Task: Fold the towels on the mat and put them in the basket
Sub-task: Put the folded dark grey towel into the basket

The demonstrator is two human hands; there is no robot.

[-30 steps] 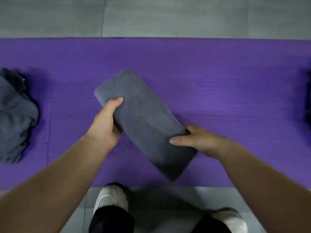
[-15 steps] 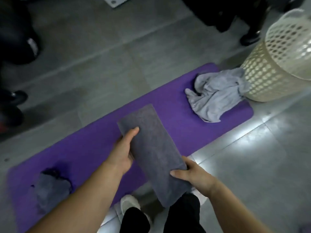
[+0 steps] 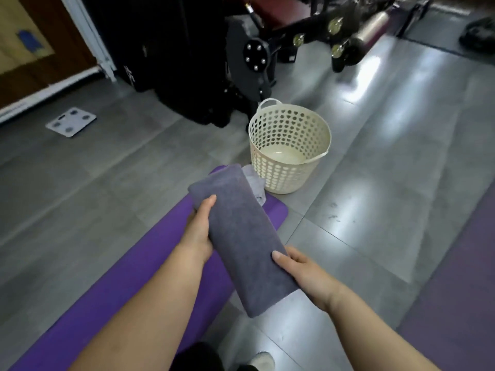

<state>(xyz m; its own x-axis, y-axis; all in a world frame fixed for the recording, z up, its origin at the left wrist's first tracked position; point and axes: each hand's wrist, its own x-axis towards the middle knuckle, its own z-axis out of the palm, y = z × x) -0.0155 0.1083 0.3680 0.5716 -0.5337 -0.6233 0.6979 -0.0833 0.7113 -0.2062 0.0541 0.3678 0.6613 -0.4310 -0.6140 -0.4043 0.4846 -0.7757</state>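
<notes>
The folded towel (image 3: 241,236) has come up off the purple ribbed mat (image 3: 120,290) since a second ago, and the person now faces the basket (image 3: 278,178). Folding looks done, and dropping it in is next. The left hand (image 3: 197,234) and right hand (image 3: 302,271) each keep a grip clamped on its long edges, thumbs on top. It's a soft, napped grey slab. The basket is cream perforated plastic, seemingly empty. A paler crumpled towel (image 3: 254,180) peeks out behind, mostly hidden.

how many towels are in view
2. A folded dark grey towel held in the left hand and right hand; a crumpled light grey towel on the purple mat by the basket, mostly hidden behind the first.
</notes>
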